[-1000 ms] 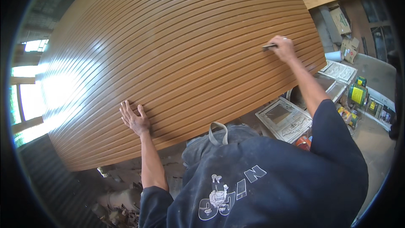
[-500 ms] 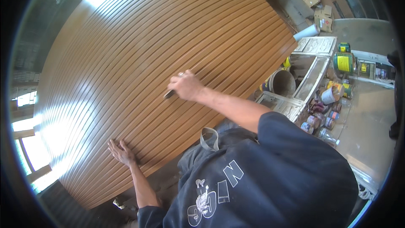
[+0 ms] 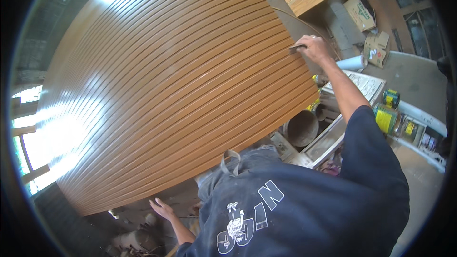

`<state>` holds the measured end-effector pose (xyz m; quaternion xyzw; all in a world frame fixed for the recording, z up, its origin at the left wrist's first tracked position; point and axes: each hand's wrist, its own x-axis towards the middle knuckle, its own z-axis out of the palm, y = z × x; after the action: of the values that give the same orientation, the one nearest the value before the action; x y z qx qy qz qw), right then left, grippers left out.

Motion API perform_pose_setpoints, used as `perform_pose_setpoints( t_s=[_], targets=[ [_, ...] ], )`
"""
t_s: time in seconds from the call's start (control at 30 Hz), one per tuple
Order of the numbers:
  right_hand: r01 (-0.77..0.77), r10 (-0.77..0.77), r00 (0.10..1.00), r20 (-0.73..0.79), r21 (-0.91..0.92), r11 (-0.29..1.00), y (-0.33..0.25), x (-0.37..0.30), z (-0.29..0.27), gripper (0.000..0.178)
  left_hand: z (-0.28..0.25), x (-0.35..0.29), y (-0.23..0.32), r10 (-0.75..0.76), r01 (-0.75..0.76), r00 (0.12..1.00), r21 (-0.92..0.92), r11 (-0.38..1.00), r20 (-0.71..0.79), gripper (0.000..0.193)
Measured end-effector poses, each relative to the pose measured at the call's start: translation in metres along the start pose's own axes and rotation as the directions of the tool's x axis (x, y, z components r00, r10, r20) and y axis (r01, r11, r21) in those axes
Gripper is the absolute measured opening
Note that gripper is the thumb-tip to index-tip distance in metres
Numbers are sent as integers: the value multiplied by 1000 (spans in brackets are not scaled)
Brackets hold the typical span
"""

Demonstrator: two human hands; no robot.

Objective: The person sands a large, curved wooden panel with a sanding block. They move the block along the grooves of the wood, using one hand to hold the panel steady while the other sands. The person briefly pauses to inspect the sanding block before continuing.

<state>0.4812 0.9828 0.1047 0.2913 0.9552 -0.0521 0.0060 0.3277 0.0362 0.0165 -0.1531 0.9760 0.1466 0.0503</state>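
Fingers of the right hand (image 3: 314, 47) are curled closed around a small dark tool (image 3: 297, 47), which is most likely a brush or scraper, though its kind is too small to tell. Its tip meets the right-hand edge of a large brown ribbed panel (image 3: 176, 90), at about two o'clock in the head view. The bare right forearm runs from there down toward four o'clock, into the sleeve of a dark blue shirt (image 3: 295, 209) with white print.

At seven o'clock, the left hand (image 3: 162, 208) hangs just below the panel's lower edge, fingers spread loosely and holding nothing; whether it touches the panel cannot be told.

The panel fills the middle and left of the view, its grooves running from lower left to upper right, with bright glare at nine o'clock.

Off the panel's right edge, at about three o'clock, stands a grey bucket (image 3: 301, 128), with a flat tray (image 3: 328, 143) just beside it. Further right are a white roll (image 3: 351, 63), yellow-and-green cans (image 3: 386, 114) and, at about one o'clock, cardboard boxes (image 3: 376, 50) on the floor.
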Motion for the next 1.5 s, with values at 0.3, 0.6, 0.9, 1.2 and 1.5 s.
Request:
perform_pose_setpoints(
  t_s=[0.3,0.6,0.9,1.2,1.5],
  targets=[
    [524,-517,852,-85,142,840,-162,-16,30,17,78,-245,91,-14,-12,700,32,999,714,57],
    [530,-550,833,62,200,824,1,19,-5,12,92,-202,160,34,42,699,-88,995,714,56],
    [651,-692,715,-98,455,608,-153,10,32,11,113,-162,180,113,-282,583,70,957,804,55],
    [459,-532,830,170,334,823,-34,-7,-18,25,116,-102,193,223,-698,400,138,702,889,54],
    [523,-550,834,-50,393,757,-69,-10,12,17,118,-137,95,-277,470,608,-57,881,744,48]
  ],
)
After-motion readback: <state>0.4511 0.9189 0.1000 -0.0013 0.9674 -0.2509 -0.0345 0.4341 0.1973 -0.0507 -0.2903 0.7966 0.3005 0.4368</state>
